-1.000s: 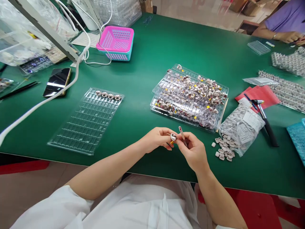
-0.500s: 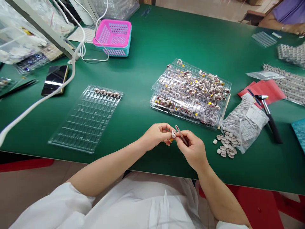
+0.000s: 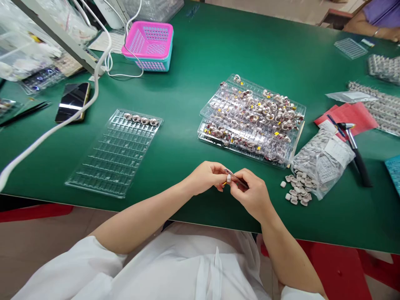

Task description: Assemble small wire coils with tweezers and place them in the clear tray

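My left hand (image 3: 210,177) pinches a small pale ring-like part (image 3: 228,178) with a yellow tab below it. In my right hand (image 3: 253,192) is a pair of metal tweezers (image 3: 239,180), its shaft slanting up over the part. The right fingertips meet the part's right side; whether they grip it too, I cannot tell. Beyond the hands, stacked clear trays (image 3: 243,143) hold many similar parts with dark red and yellow bits. To the left lies a clear slotted tray (image 3: 109,160), with several pale parts (image 3: 140,119) in its far row.
At right, pale caps (image 3: 298,191) spill beside a plastic bag (image 3: 325,158). A black-handled hammer (image 3: 359,162) and red sheets (image 3: 359,118) lie behind it. A pink basket (image 3: 151,39), a phone (image 3: 72,102) and a white cable (image 3: 56,131) are at left. Another person's arm (image 3: 362,25) is far right.
The pale part has turned between my fingers, showing its rounded outside rather than its opening. The tweezers have tipped from nearly upright to slanting left over it. The view has shifted slightly.
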Motion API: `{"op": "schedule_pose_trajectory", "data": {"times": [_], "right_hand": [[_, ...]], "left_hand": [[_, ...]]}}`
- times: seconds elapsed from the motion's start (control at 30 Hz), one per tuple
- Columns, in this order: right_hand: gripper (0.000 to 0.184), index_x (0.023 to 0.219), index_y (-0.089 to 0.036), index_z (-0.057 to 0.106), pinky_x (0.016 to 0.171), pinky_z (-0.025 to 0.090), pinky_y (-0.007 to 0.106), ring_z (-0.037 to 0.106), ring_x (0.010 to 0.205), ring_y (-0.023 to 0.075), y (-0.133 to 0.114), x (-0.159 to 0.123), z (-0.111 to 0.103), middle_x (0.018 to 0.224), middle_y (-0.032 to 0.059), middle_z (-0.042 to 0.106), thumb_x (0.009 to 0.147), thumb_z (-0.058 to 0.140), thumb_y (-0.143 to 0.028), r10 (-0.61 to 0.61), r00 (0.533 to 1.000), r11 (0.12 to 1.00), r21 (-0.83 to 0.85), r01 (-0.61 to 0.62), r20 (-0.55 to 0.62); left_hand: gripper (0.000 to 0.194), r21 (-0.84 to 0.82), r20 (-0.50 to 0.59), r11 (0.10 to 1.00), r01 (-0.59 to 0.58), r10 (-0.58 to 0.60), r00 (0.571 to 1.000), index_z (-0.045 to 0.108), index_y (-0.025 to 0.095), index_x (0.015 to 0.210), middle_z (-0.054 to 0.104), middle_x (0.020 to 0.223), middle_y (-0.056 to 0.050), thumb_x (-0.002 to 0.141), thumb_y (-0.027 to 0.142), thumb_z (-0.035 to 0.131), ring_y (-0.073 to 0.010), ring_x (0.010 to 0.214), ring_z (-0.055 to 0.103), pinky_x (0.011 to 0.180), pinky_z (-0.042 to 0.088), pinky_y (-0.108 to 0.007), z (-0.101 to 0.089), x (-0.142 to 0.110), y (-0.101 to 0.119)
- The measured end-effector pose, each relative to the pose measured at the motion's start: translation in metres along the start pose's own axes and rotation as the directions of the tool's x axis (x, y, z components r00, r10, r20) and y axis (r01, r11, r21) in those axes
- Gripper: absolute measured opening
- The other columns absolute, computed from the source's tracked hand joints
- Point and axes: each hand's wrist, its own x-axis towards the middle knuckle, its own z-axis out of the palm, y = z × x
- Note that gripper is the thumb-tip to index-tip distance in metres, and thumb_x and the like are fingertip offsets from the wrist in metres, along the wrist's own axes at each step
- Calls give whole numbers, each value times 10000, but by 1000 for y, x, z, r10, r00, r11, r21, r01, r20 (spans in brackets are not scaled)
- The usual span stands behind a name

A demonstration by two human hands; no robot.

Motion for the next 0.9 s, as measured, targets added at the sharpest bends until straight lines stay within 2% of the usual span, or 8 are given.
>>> {"op": "schedule_pose_trajectory", "data": {"times": [0.17,0.27,0.4,0.67,0.9], "right_hand": [[78,784,-195,613,507,329,225,400,542,100,1,1,-6,659,-26,524,819,571,-250,166,985,980,101,-170,46],[110,795,-191,617,500,306,223,387,542,101,2,3,-9,625,-36,490,823,586,-293,243,967,958,140,-251,75],[125,809,-191,617,517,319,225,407,568,108,5,5,-9,648,-30,507,816,605,-316,281,955,935,195,-295,96],[180,817,-191,610,501,300,229,376,559,106,14,5,-8,642,-34,484,810,626,-370,322,935,893,278,-353,151],[183,808,-188,597,519,312,239,386,562,105,12,7,-11,634,-43,466,809,623,-370,324,926,879,302,-370,193]], "left_hand": [[234,148,17,980,-136,135,991,730,115,905,715,834,-67,798,306,649,-122,655,607,579,530,-232,5,-4,-1],[254,299,17,924,-238,245,969,720,139,998,725,892,-67,852,292,580,-139,709,624,655,539,-255,8,-7,-3],[233,425,36,843,-330,348,937,684,147,1031,727,930,-64,836,197,567,-152,766,644,704,527,-256,8,-7,-6],[179,441,33,807,-394,424,905,580,159,984,698,863,-47,811,192,611,-148,758,665,719,539,-264,8,-7,-10],[116,499,81,753,-428,451,889,626,163,934,699,851,-29,824,187,598,-131,746,648,724,525,-237,7,-7,-8]]}}
